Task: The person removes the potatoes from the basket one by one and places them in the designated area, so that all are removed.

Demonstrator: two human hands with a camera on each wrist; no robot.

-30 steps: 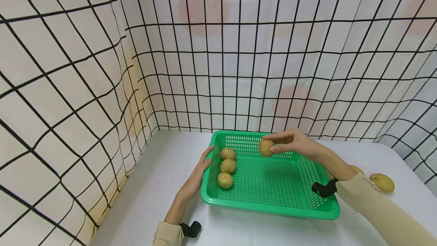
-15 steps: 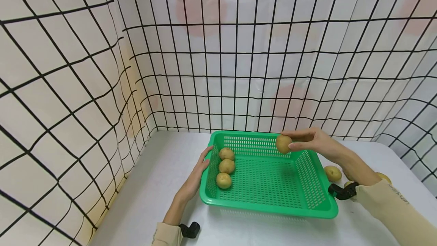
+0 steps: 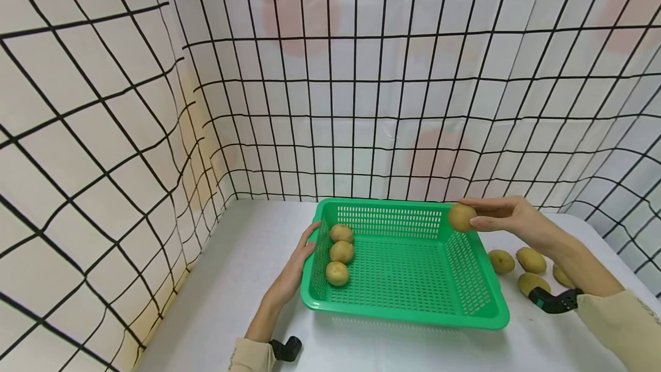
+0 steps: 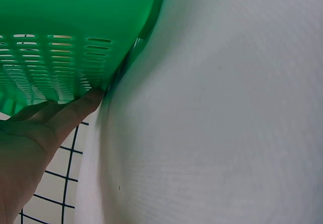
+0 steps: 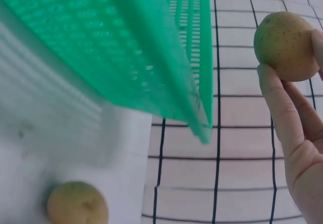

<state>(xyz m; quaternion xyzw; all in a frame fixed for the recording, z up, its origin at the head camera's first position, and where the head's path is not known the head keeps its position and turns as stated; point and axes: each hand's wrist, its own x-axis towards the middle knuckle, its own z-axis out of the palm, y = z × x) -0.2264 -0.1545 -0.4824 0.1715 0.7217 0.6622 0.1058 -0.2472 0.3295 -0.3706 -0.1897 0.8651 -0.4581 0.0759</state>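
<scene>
Now pinching a potato (image 3: 462, 217) in right hand (image 3: 508, 218), carried back rightward over the green basket (image 3: 408, 309)'s far right corner, toward loose potatoes (image 3: 521, 268). Bracing left wall with flat, relaxed left hand (image 3: 298, 263).

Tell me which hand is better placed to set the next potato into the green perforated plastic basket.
Right, most likely. The right hand already pinches a round yellow-brown potato above the green perforated plastic basket at its far right corner. The left hand holds nothing; its fingers rest against the basket's left wall.
</scene>
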